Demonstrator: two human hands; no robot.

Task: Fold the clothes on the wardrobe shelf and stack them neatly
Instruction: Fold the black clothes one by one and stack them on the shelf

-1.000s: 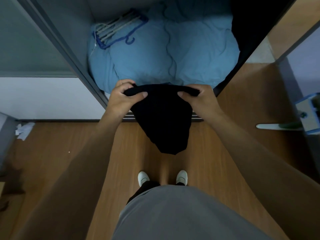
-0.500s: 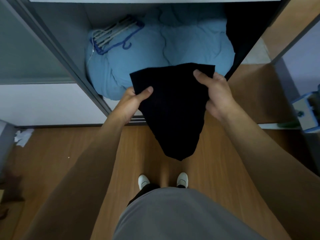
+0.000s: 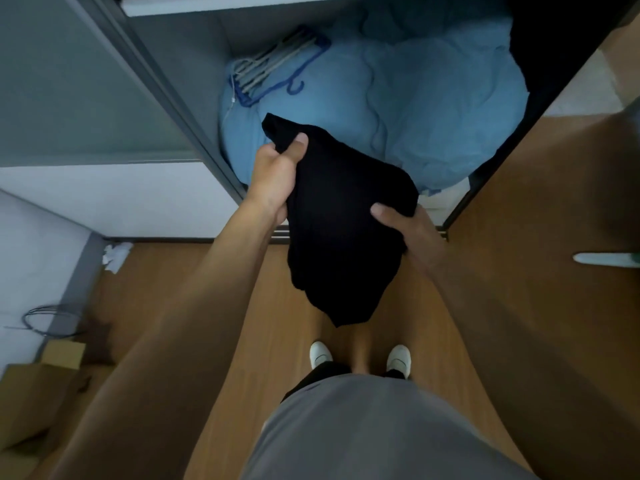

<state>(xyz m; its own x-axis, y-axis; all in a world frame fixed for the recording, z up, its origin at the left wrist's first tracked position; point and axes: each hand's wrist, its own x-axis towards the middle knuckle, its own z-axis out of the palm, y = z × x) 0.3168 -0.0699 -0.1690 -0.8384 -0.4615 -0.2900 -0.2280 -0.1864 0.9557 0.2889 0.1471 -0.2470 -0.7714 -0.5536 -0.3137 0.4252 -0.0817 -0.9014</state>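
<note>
Right grip lower on garment

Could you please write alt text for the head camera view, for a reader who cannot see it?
A person's left hand and right hand grip a black garment in front of an open wardrobe. A light blue duvet fills the compartment behind it, with clothes hangers lying on top.
</note>
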